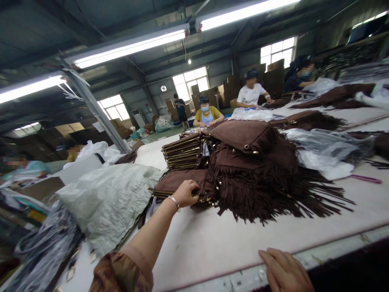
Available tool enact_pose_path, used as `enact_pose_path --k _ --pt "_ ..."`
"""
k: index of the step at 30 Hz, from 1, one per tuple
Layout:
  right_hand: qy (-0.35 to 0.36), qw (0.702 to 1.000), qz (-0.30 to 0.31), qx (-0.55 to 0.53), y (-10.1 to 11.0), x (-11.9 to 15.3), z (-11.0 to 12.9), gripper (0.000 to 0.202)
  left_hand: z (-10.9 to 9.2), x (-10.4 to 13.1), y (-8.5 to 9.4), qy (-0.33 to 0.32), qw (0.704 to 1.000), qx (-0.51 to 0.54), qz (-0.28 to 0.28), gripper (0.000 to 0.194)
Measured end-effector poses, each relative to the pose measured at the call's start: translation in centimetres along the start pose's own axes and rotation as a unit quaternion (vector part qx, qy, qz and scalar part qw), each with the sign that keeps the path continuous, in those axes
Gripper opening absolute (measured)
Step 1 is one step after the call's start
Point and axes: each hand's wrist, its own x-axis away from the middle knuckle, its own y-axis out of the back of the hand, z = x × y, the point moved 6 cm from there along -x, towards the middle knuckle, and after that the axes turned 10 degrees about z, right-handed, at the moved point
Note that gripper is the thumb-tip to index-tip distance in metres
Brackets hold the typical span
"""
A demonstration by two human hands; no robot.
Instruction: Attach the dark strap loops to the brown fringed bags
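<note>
My left hand [185, 194] reaches over the white table and grips the near edge of a brown suede bag [179, 180] with a gold zip, on a low pile. Fingers lie on top and the thumb is at the side. Behind it rises a stack of similar zipped bags [182, 152], their gold edges lined up. Directly right is a tall heap of brown fringed bags [243, 138], the fringes spilling over the tabletop. My right hand [285, 269] rests at the table's front edge, fingers stretched out, holding nothing; part of it is cut off by the frame.
A pale woven sheet [109, 198] covers the table's left side, beside dark straps [48, 243]. Clear plastic bags [325, 150] and a purple pen-like tool [366, 179] lie right. Several co-workers sit around; one wears a yellow top [208, 115]. A slanted metal post [95, 107] stands left.
</note>
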Motion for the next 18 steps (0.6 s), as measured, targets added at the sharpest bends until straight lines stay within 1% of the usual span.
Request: enact_pose_path --k 2,4,6,7,9,12,14,15,16,18 --pt "-0.009 1.0 0.005 0.004 -0.1 0.1 0.1 0.03 -0.7 -0.1 0.0 0.009 1.0 -0.026 0.011 0.027" --pt "-0.017 1.0 0.005 0.01 -0.2 0.2 0.2 0.029 -1.4 0.0 0.2 0.031 0.998 -0.052 0.008 0.019" --pt "-0.026 1.0 -0.002 0.016 -0.1 0.3 0.3 0.029 -2.0 0.5 0.9 0.058 0.996 -0.074 -0.008 0.021" --pt "-0.029 0.999 -0.005 0.017 -0.1 0.4 0.3 0.029 -2.1 0.9 1.6 0.069 0.994 -0.082 -0.018 0.024" --pt "-0.032 0.999 -0.007 0.012 0.2 0.4 0.5 0.027 -2.4 2.1 3.5 0.082 0.991 -0.096 -0.04 0.031" --pt "-0.036 0.999 -0.02 -0.024 1.6 0.0 1.1 0.024 -3.0 5.0 7.5 0.08 0.989 -0.111 -0.063 0.043" --pt "-0.052 0.995 -0.048 -0.069 3.7 -1.0 1.7 0.023 -4.7 7.3 10.0 0.055 0.99 -0.119 -0.057 0.053" --pt "-0.065 0.991 -0.063 -0.095 5.0 -1.7 2.1 0.025 -6.0 8.5 11.0 0.033 0.991 -0.12 -0.046 0.057" --pt "-0.079 0.987 -0.075 -0.121 6.5 -2.5 2.6 0.027 -7.7 9.7 11.7 0.006 0.993 -0.115 -0.031 0.061" --pt "-0.104 0.976 -0.075 -0.176 9.3 -4.3 3.9 0.037 -11.4 11.9 12.4 -0.031 0.996 -0.077 -0.027 0.061"
